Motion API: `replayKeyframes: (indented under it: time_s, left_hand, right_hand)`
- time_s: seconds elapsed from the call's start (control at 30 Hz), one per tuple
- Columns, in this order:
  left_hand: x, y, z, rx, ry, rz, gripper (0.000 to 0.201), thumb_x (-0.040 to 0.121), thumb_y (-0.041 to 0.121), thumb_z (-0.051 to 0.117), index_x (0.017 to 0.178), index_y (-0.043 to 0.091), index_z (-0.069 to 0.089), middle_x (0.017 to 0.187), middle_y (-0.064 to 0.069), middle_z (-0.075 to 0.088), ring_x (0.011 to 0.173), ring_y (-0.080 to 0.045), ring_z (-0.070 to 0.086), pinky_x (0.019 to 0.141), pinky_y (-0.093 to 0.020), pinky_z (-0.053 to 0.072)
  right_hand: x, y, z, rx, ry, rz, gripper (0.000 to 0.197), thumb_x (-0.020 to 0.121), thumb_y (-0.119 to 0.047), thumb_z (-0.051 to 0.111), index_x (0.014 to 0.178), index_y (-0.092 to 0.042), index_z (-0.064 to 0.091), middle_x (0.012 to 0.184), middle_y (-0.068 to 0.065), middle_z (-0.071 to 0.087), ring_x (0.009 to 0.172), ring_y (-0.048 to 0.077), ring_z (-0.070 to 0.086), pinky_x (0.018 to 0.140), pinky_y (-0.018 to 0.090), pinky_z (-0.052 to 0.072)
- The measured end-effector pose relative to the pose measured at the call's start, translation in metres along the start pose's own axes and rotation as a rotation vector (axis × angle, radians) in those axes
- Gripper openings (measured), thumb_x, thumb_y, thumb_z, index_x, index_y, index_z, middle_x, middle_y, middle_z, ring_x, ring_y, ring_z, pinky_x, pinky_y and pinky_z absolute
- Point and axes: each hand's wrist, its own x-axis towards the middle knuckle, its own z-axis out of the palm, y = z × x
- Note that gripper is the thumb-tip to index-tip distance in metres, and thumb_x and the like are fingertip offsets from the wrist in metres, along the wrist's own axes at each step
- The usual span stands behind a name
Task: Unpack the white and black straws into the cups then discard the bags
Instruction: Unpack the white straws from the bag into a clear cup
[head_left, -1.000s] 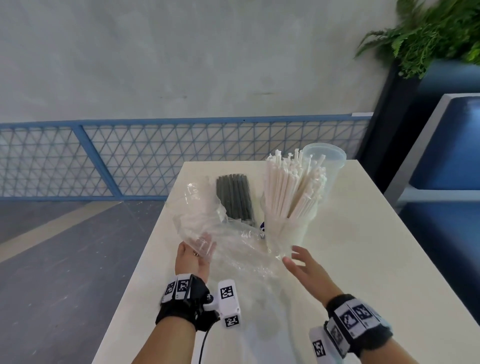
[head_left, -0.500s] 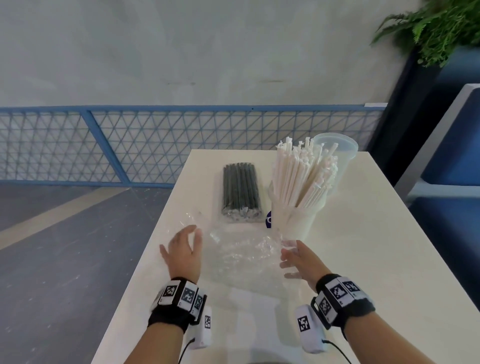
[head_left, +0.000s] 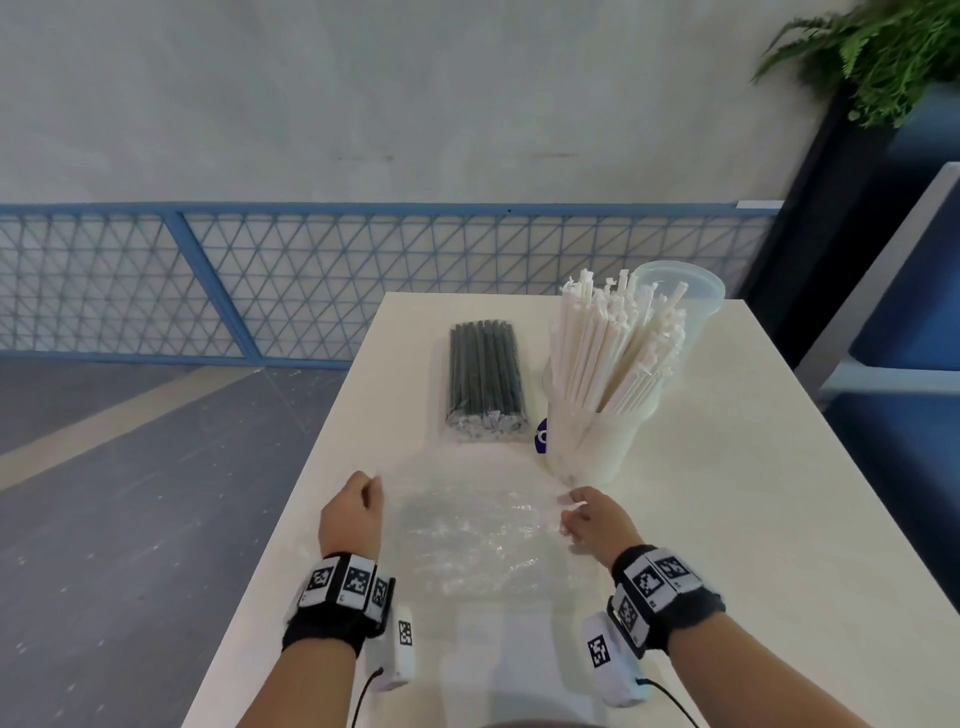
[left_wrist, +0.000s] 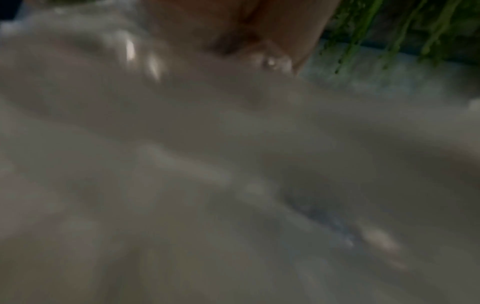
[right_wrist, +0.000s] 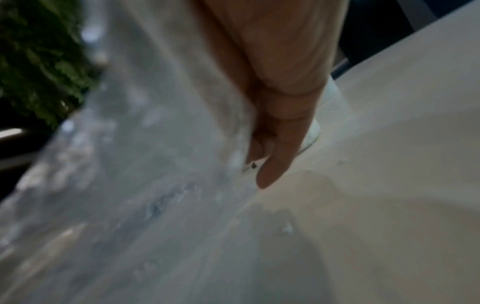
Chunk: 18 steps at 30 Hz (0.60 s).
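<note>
A: Biggest first, what's there?

B: A white table (head_left: 727, 493). On it, at 6 o'clock, an empty clear bag (head_left: 467, 525) lies flat and crinkled between the two hands.

A: Are the hands gripping it?

B: The left hand (head_left: 350, 514) is at the bag's 9 o'clock edge, fingers curled under in a fist at the plastic; it seems to pinch the edge, though the left wrist view is too blurred to confirm. The right hand (head_left: 597, 522) is at the 3 o'clock edge, and the right wrist view shows its fingers (right_wrist: 280, 131) curled against the film, holding it.

A: And the straws?

B: The white straws (head_left: 613, 353) stand fanned in a cup (head_left: 587, 447) at 1 o'clock of the bag, just beyond the right hand. A second, clear cup (head_left: 696, 296) stands behind it, further toward 1 o'clock. The black straws (head_left: 485, 379) lie in their own sealed bag, flat on the table at 12 o'clock, just left of the cup.

A: Anything smaller?

B: A small blue thing (head_left: 542, 436) shows at the cup's 9 o'clock side; I can't tell what it is.
</note>
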Motion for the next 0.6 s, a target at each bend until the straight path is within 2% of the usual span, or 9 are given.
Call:
replayKeyframes:
  time_s: [0.07, 0.13, 0.2, 0.27, 0.33, 0.4, 0.43, 0.5, 0.6]
  left_hand:
    - [0.003, -0.01, -0.002, -0.007, 0.009, -0.079, 0.03, 0.095, 0.021, 0.044, 0.073, 0.001, 0.046, 0.063, -0.02, 0.057, 0.064, -0.038, 0.053, 0.059, -0.037, 0.039]
    - [0.005, -0.013, -0.006, -0.032, 0.005, -0.133, 0.023, 0.096, 0.018, 0.043, 0.079, 0.004, 0.049, 0.067, -0.013, 0.062, 0.067, -0.033, 0.055, 0.061, -0.033, 0.036]
    - [0.006, -0.013, -0.008, -0.08, -0.053, -0.172, 0.01, 0.094, 0.011, 0.045, 0.085, 0.01, 0.05, 0.073, -0.008, 0.063, 0.07, -0.027, 0.053, 0.064, -0.029, 0.034]
    - [0.008, -0.011, -0.007, -0.153, -0.132, -0.187, 0.011, 0.088, 0.005, 0.051, 0.083, 0.015, 0.051, 0.081, -0.008, 0.066, 0.07, -0.025, 0.051, 0.066, -0.029, 0.038]
    - [0.011, -0.009, -0.005, -0.175, -0.169, -0.186, 0.016, 0.087, 0.007, 0.054, 0.076, 0.019, 0.05, 0.081, -0.008, 0.066, 0.069, -0.025, 0.051, 0.065, -0.029, 0.039]
    - [0.013, -0.002, -0.005, -0.16, -0.204, -0.203, 0.017, 0.092, 0.018, 0.05, 0.075, 0.015, 0.051, 0.072, -0.004, 0.065, 0.066, -0.024, 0.05, 0.061, -0.029, 0.037]
    - [0.015, 0.003, -0.005, -0.142, -0.227, -0.216, 0.023, 0.094, 0.026, 0.047, 0.075, 0.013, 0.052, 0.068, -0.002, 0.065, 0.061, -0.023, 0.049, 0.06, -0.029, 0.037]
    - [0.019, 0.011, -0.004, -0.077, -0.291, -0.236, 0.036, 0.093, 0.041, 0.045, 0.074, 0.011, 0.054, 0.064, 0.0, 0.063, 0.053, -0.02, 0.047, 0.059, -0.029, 0.037]
    - [0.025, 0.016, 0.004, -0.022, -0.341, -0.248, 0.032, 0.092, 0.034, 0.05, 0.071, 0.011, 0.052, 0.06, 0.0, 0.062, 0.044, -0.019, 0.047, 0.053, -0.025, 0.039]
  right_hand:
    - [0.003, 0.003, -0.001, -0.091, 0.056, 0.006, 0.026, 0.088, 0.004, 0.046, 0.114, -0.003, 0.05, 0.069, 0.002, 0.06, 0.063, 0.017, 0.052, 0.065, 0.028, 0.049]
    - [0.0, 0.001, 0.0, -0.162, 0.133, 0.002, 0.031, 0.089, -0.003, 0.052, 0.12, -0.005, 0.047, 0.082, 0.007, 0.064, 0.07, 0.018, 0.056, 0.068, 0.025, 0.047]
    - [-0.01, -0.003, 0.006, -0.358, 0.251, -0.114, 0.049, 0.086, -0.011, 0.061, 0.129, -0.01, 0.038, 0.118, 0.012, 0.054, 0.101, 0.023, 0.054, 0.088, 0.028, 0.044]
    - [-0.027, -0.015, 0.017, -0.592, 0.341, -0.356, 0.063, 0.082, -0.022, 0.066, 0.136, -0.019, 0.031, 0.137, 0.007, 0.035, 0.124, 0.024, 0.039, 0.106, 0.033, 0.034]
    - [-0.039, -0.024, 0.033, -0.826, 0.194, -0.536, 0.068, 0.084, -0.033, 0.061, 0.14, -0.028, 0.023, 0.15, 0.002, 0.018, 0.14, 0.026, 0.02, 0.114, 0.042, 0.022]
    - [-0.038, -0.02, 0.047, -1.076, -0.023, -0.529, 0.078, 0.088, -0.046, 0.052, 0.146, -0.033, 0.003, 0.156, -0.001, -0.017, 0.144, 0.029, -0.014, 0.114, 0.055, 0.012]
    - [-0.035, -0.016, 0.052, -1.16, -0.109, -0.468, 0.082, 0.089, -0.051, 0.048, 0.146, -0.035, -0.008, 0.149, -0.002, -0.034, 0.138, 0.03, -0.028, 0.113, 0.06, 0.008]
    - [-0.027, -0.008, 0.057, -1.231, -0.241, -0.331, 0.088, 0.088, -0.056, 0.045, 0.143, -0.038, -0.02, 0.138, -0.002, -0.045, 0.133, 0.035, -0.037, 0.11, 0.064, 0.004]
    - [-0.022, -0.003, 0.063, -1.3, -0.37, -0.226, 0.095, 0.085, -0.059, 0.049, 0.141, -0.038, -0.025, 0.145, 0.0, -0.043, 0.134, 0.039, -0.035, 0.108, 0.068, 0.003]
